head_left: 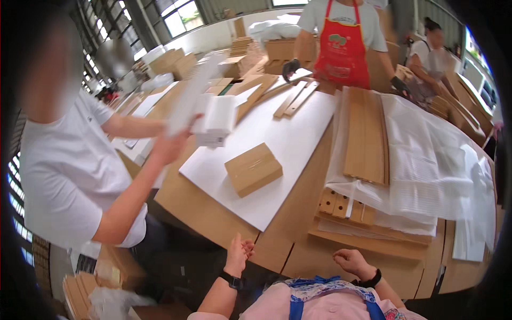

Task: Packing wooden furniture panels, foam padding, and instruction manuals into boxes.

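My left hand is held at the near edge of the table, fingers loosely bent and a little apart, with nothing in it. To its right, my right hand hovers over the brown cardboard at the table's edge. Its fingers are curled in and nothing shows in them. Beyond my hands a small closed cardboard box sits on a large white board. At the left a co-worker holds a white panel, blurred by motion, and a white block-like bundle.
Wood panels and white foam sheeting are stacked at the right, above drilled wooden strips. Two narrow strips lie on the board's far end. A person in a red apron stands across the table; cartons fill the background.
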The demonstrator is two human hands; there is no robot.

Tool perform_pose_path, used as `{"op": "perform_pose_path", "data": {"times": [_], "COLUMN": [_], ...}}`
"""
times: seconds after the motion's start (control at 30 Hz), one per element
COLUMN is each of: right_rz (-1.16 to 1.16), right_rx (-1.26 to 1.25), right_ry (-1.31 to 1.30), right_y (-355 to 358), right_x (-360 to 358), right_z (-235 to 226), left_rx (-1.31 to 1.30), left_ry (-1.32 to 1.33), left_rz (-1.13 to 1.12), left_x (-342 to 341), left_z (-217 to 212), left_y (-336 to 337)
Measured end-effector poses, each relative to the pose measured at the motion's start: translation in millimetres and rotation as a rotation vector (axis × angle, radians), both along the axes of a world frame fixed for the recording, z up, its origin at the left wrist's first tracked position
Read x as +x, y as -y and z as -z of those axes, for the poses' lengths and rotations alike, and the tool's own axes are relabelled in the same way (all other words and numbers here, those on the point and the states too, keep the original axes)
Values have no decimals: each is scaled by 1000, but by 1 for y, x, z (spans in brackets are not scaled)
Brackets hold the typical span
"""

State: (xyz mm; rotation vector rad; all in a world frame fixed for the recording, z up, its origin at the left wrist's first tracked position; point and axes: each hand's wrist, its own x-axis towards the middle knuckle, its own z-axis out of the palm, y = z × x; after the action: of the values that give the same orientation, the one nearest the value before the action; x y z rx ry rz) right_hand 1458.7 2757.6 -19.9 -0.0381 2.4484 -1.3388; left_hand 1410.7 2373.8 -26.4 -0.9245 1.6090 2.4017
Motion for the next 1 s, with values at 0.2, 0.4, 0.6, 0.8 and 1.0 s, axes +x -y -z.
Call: {"op": "perform_pose_path", "data": {"times": [0.2, 0.4, 0.6, 0.8, 1.0], "right_rz": [-158, -337, -279, -146, -209], "right_rx": [-15, 95, 221, 563, 566], "right_ry": [-76, -100, -285, -552, -679], "right_y": [-4, 14, 8, -25, -38], "right_x": [-10, -22, 8, 28, 42], "right_z": [5, -8, 16, 33, 37], "left_rx": [77, 67, -512, -845, -519], "left_ry": [-54, -102, -184, -248, -49], "left_rz": [-331, -25, 429, 367, 243], "left_x": [1, -12, -4, -14, -20], "left_z": [-8, 4, 67, 92, 105], "left_y": [34, -18, -79, -80, -74]}}
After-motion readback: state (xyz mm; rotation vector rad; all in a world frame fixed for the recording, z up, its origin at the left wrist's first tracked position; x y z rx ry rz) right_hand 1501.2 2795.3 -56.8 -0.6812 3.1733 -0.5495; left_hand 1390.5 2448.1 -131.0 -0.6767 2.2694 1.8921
